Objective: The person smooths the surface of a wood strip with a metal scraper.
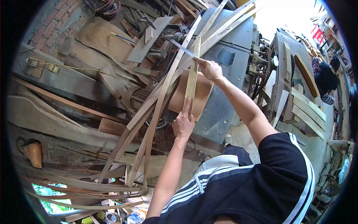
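Note:
My left hand (183, 124) grips the near end of a narrow, pale yellow wooden strip (191, 84), its fingers laid along the wood. The strip points away from me over a curved tan wooden piece (204, 95). Closed near the strip's far end, my right hand (209, 70) holds a thin, flat metal blade (182, 48). The blade sticks out to the left, across the strip; its handle end is hidden in my fingers. Beneath both hands is a grey metal machine table (214, 125).
Long curved wooden slats (160, 100) lean across the machine's left side. A motor (137, 98) sits beyond them. To the right stands a second machine table (285, 48) with cut boards (307, 112) near it. A chain (267, 71) runs between the machines.

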`<state>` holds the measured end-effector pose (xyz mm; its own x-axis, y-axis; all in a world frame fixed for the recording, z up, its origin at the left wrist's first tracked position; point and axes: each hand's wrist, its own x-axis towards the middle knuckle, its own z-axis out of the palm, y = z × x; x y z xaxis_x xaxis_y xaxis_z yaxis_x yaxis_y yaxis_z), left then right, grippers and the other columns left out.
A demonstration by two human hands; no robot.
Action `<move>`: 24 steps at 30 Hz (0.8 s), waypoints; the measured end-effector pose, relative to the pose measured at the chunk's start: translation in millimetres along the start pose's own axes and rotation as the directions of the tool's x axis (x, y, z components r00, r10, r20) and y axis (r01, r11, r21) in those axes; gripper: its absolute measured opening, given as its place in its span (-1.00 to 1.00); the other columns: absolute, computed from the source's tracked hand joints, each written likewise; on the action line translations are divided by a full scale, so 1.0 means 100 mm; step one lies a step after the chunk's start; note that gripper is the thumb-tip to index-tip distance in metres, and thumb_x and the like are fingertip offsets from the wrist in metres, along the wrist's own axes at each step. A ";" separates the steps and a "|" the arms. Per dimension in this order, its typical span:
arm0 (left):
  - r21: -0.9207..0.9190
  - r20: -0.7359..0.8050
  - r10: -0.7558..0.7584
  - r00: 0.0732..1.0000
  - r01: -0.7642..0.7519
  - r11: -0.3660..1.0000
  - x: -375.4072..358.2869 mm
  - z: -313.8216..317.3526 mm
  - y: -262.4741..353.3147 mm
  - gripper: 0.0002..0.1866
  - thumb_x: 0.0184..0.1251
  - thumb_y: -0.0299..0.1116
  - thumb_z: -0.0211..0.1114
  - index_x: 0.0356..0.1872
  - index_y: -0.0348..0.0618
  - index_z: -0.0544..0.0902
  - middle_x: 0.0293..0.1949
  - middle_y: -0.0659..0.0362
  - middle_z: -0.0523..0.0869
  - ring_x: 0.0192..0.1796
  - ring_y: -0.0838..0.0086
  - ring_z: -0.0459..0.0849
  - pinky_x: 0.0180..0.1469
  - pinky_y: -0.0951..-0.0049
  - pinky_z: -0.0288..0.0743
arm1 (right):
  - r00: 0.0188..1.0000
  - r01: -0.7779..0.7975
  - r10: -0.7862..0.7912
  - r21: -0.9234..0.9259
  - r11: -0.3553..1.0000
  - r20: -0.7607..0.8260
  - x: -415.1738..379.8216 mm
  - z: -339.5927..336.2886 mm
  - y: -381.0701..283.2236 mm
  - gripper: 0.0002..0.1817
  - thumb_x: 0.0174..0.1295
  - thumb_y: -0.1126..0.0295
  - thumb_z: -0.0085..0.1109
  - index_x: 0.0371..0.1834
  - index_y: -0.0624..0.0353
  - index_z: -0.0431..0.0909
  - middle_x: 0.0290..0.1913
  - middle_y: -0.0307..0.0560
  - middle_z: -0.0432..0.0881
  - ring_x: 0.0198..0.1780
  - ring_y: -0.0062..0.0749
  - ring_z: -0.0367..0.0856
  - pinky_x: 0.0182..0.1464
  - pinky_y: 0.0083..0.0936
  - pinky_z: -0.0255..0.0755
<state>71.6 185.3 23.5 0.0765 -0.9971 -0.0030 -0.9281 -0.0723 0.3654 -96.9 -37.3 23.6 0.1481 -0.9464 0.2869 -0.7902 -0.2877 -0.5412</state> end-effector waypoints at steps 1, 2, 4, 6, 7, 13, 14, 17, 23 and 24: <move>0.012 0.003 -0.008 1.000 0.008 1.000 0.01 -0.01 0.01 -0.08 0.29 -0.30 0.29 0.61 0.65 0.05 -0.20 -0.09 0.73 -0.20 -0.12 0.79 -0.14 -0.08 0.73 | 0.999 -0.046 0.046 0.003 0.999 -0.018 -0.02 0.02 -0.04 -0.53 0.41 0.21 0.06 0.37 -0.53 0.53 -0.32 0.12 0.76 -0.36 0.09 0.77 -0.37 -0.06 0.64; 0.011 -0.003 -0.003 1.000 0.003 1.000 0.03 0.00 0.01 -0.08 0.29 -0.30 0.29 0.61 0.65 0.05 -0.20 -0.09 0.73 -0.20 -0.12 0.79 -0.14 -0.08 0.73 | 0.999 0.025 -0.025 0.009 1.000 -0.037 -0.17 0.03 -0.06 -0.51 0.40 0.22 0.08 0.39 -0.53 0.52 -0.36 0.12 0.75 -0.38 0.07 0.77 -0.39 -0.07 0.63; -0.049 -0.041 0.013 0.999 -0.015 0.999 0.03 0.06 -0.04 -0.08 0.30 -0.30 0.29 0.61 0.67 0.05 -0.17 -0.10 0.74 -0.20 -0.14 0.78 -0.14 -0.10 0.73 | 0.988 0.156 -0.157 0.045 0.987 0.014 -0.72 0.04 -0.16 -0.46 0.37 0.27 0.12 0.42 -0.51 0.50 -0.44 0.09 0.72 -0.45 0.01 0.75 -0.44 -0.10 0.62; -0.056 -0.071 0.007 0.997 -0.011 0.998 0.03 0.08 -0.04 -0.08 0.29 -0.30 0.29 0.61 0.67 0.05 -0.17 -0.11 0.74 -0.20 -0.15 0.78 -0.14 -0.10 0.73 | 0.972 0.210 -0.218 0.087 0.974 0.091 -0.91 -0.07 -0.26 -0.43 0.35 0.29 0.15 0.43 -0.49 0.49 -0.48 0.07 0.70 -0.49 -0.02 0.74 -0.47 -0.11 0.62; -0.066 -0.093 0.004 0.996 -0.010 0.998 0.00 0.09 -0.03 -0.07 0.29 -0.30 0.29 0.61 0.68 0.04 -0.16 -0.12 0.74 -0.20 -0.16 0.78 -0.14 -0.10 0.73 | 0.947 0.271 -0.278 0.067 0.960 0.159 -0.93 -0.19 -0.30 -0.41 0.33 0.30 0.17 0.44 -0.48 0.48 -0.51 0.06 0.68 -0.52 -0.06 0.73 -0.49 -0.12 0.61; -0.033 -0.034 -0.043 0.999 0.041 0.999 0.01 0.08 0.01 -0.06 0.28 -0.30 0.29 0.61 0.68 0.02 -0.13 -0.17 0.74 -0.20 -0.17 0.77 -0.14 -0.11 0.73 | 0.989 0.097 -0.101 0.042 0.994 0.109 -0.17 -0.04 -0.16 -0.56 0.44 0.19 0.03 0.36 -0.39 0.57 -0.27 0.16 0.76 -0.33 0.11 0.77 -0.30 -0.06 0.66; -0.036 -0.038 -0.045 0.998 0.043 0.998 0.00 0.07 0.03 -0.06 0.28 -0.30 0.29 0.61 0.68 0.02 -0.13 -0.17 0.74 -0.20 -0.17 0.77 -0.14 -0.11 0.73 | 0.996 0.056 -0.060 0.054 0.997 0.062 -0.15 0.02 -0.18 -0.55 0.45 0.22 0.01 0.37 -0.40 0.55 -0.30 0.17 0.74 -0.34 0.15 0.75 -0.31 -0.03 0.65; 0.006 -0.018 -0.060 0.998 0.060 0.998 0.01 0.04 0.02 -0.07 0.29 -0.30 0.29 0.61 0.66 0.04 -0.11 -0.17 0.74 -0.19 -0.17 0.78 -0.13 -0.12 0.72 | 0.891 0.398 -0.334 0.176 0.900 -0.306 -0.50 0.17 -0.23 -0.43 0.31 0.37 0.13 0.41 -0.37 0.53 -0.44 0.15 0.71 -0.39 0.11 0.75 -0.35 -0.07 0.64; -0.086 -0.078 0.005 0.997 -0.012 0.996 0.01 0.13 -0.07 -0.05 0.26 -0.34 0.31 0.61 0.65 0.06 -0.19 -0.15 0.73 -0.20 -0.14 0.78 -0.11 -0.12 0.71 | 0.816 0.555 -0.511 0.121 0.823 -0.272 -0.50 0.14 -0.02 -0.48 0.38 0.32 0.11 0.41 -0.38 0.53 -0.41 0.11 0.74 -0.43 0.08 0.75 -0.38 -0.06 0.65; -0.089 -0.071 0.008 0.997 -0.014 0.996 0.01 0.11 -0.01 -0.05 0.26 -0.34 0.31 0.61 0.65 0.06 -0.19 -0.15 0.73 -0.20 -0.14 0.78 -0.11 -0.12 0.71 | 0.947 0.314 -0.302 0.112 0.943 -0.109 -0.26 0.08 0.00 -0.51 0.40 0.28 0.08 0.39 -0.40 0.54 -0.36 0.12 0.76 -0.38 0.09 0.76 -0.34 -0.06 0.65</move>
<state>69.2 184.4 13.2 0.0947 -0.9933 0.0661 -0.8931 -0.0555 0.4464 -95.6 -13.6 9.5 0.3139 -0.7932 0.5218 -0.6316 -0.5848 -0.5090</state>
